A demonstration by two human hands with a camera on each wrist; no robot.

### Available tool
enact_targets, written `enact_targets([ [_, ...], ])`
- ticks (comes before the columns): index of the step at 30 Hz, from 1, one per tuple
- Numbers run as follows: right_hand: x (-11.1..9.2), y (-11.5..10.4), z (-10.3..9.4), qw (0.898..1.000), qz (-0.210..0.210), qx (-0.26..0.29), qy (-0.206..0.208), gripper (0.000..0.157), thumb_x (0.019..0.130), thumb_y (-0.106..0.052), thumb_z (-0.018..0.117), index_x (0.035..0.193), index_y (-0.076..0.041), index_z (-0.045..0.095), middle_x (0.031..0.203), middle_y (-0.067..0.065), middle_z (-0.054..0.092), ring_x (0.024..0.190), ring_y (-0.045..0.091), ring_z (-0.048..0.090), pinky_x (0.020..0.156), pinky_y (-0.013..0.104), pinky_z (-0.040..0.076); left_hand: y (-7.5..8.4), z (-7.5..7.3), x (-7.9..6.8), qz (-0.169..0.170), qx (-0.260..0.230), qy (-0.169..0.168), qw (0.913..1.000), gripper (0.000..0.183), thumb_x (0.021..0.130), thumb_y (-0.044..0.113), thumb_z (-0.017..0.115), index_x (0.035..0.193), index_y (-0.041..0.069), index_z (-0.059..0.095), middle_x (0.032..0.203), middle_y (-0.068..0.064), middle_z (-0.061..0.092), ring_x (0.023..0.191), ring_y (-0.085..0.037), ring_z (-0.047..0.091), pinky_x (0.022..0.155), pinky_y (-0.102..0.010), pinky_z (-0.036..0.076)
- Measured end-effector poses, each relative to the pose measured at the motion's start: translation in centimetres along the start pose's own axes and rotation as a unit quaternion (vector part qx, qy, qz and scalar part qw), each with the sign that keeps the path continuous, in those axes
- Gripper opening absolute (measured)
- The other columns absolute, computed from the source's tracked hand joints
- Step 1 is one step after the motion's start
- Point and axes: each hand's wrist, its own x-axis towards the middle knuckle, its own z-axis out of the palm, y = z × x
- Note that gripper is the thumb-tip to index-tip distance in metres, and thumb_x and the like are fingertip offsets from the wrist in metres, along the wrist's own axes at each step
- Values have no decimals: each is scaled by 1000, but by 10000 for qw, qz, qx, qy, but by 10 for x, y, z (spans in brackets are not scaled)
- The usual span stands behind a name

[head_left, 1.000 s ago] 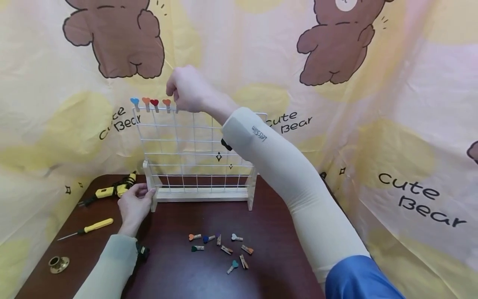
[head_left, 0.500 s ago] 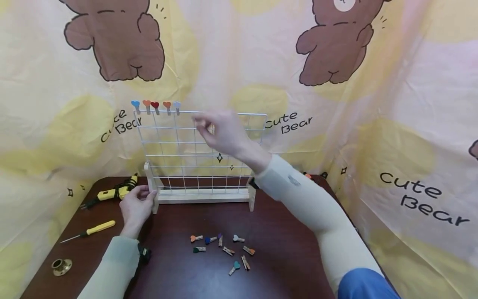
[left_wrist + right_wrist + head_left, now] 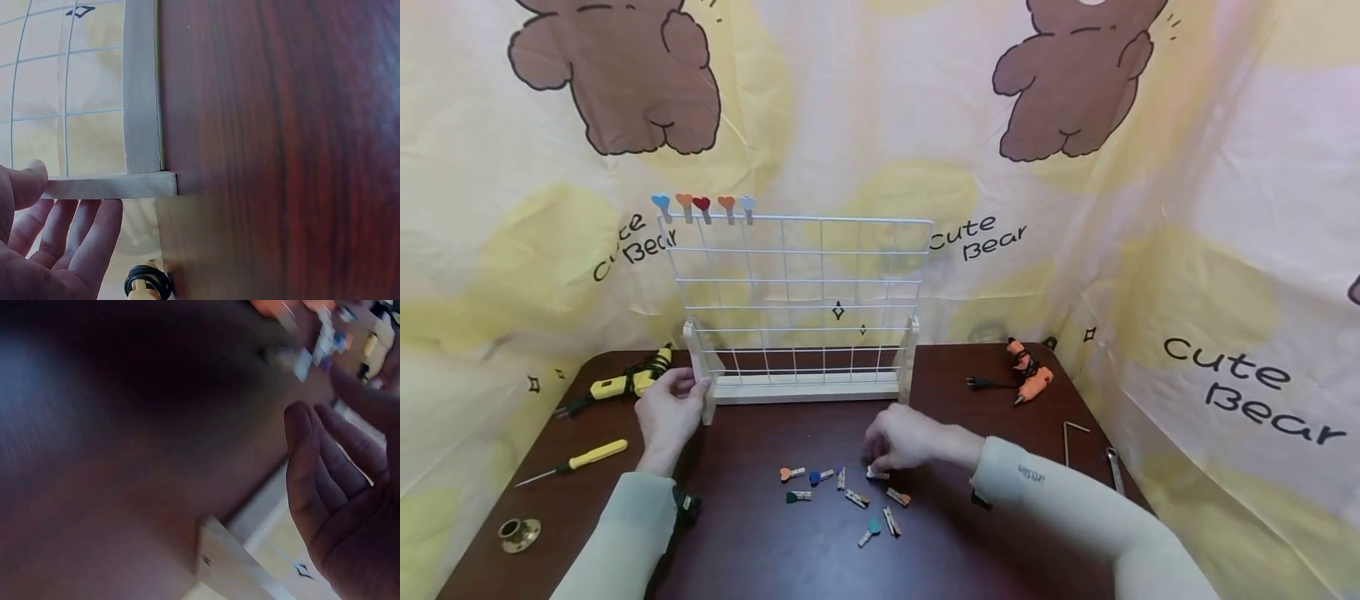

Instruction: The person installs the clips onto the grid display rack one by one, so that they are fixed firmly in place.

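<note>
A white wire grid rack (image 3: 805, 220) stands upright on a wooden base. My left hand (image 3: 666, 412) pinches the base's left wooden side piece (image 3: 112, 186), thumb on one side and fingers on the other. Several heart-topped clothespins sit along the left of the grid's top wire, from a blue clothespin (image 3: 661, 202) to a pale blue clothespin (image 3: 747, 204). Over the table my right hand (image 3: 906, 437) hovers at a white-topped clothespin (image 3: 877, 476), partly hidden by its fingers. In the right wrist view, thumb and fingers are apart, with nothing between them.
More loose clothespins lie nearby, among them a teal clothespin (image 3: 871, 530). At left are a yellow glue gun (image 3: 617, 386), a screwdriver (image 3: 597, 453) and a brass flange (image 3: 518, 534). At right lie an orange glue gun (image 3: 1033, 383), a hex key (image 3: 1067, 442) and a wrench (image 3: 1115, 471).
My right hand has left the pale blue clothespin on the grid's top wire and come down and right to the loose clothespins. The left hand has stayed on the base.
</note>
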Motion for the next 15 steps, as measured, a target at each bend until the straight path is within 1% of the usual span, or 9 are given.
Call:
enact_targets([
  [3,-3,0,17,9999,127,-22,10,24,86,-15,88,109,-17,83,82,-15,75,68,-11,61,64,13,50,-1,0,0,33,3,3,10000,36,99,34,75,125,8,75,112,-16,79,97,-31,76,69,-21,50],
  [5,-2,-2,23,9998,173,-74,-8,28,85,-12,88,112,-18,83,84,-14,76,70,-10,61,64,13,50,0,-1,0,61,-24,22,10000,36,99,34,76,124,8,75,110,-15,79,95,-30,77,67,-18,49],
  [7,-1,-3,26,9997,136,-185,-41,27,86,-11,86,112,-18,84,84,-14,75,70,-8,61,64,13,48,0,-1,0,66,-34,50,10000,35,99,34,76,123,9,76,109,-15,80,94,-29,77,67,-16,47],
  [9,2,-3,24,9994,-54,-341,27,24,86,-11,85,109,-18,84,84,-13,74,70,-7,59,63,13,46,0,-2,0,48,-44,50,10000,35,99,33,76,123,9,76,110,-15,80,94,-29,78,66,-16,47],
  [10,3,-4,21,9987,-192,-446,122,21,86,-11,84,106,-18,84,83,-13,73,70,-6,57,63,13,45,0,-2,-1,39,-34,43,10000,35,99,33,76,123,9,76,110,-15,80,95,-29,78,66,-16,47],
  [12,4,-8,8,9970,-462,-501,370,16,87,-11,83,102,-16,84,83,-9,71,70,-4,56,63,14,45,-1,-2,0,32,-19,2,10000,35,99,33,76,124,9,75,110,-15,80,96,-30,78,67,-18,49],
  [13,6,-11,-1,9956,-589,-484,552,14,87,-11,83,101,-15,83,85,-7,71,71,-2,57,65,15,46,-1,-3,0,34,-7,-18,10000,35,99,33,76,124,9,75,111,-15,79,96,-30,78,69,-20,50],
  [15,10,-19,-27,9925,-728,-318,934,11,88,-9,83,99,-12,83,86,-4,72,73,1,61,67,16,49,-1,-3,1,43,-5,-29,10000,35,99,33,76,124,9,75,110,-15,79,97,-30,78,74,-26,52],
])
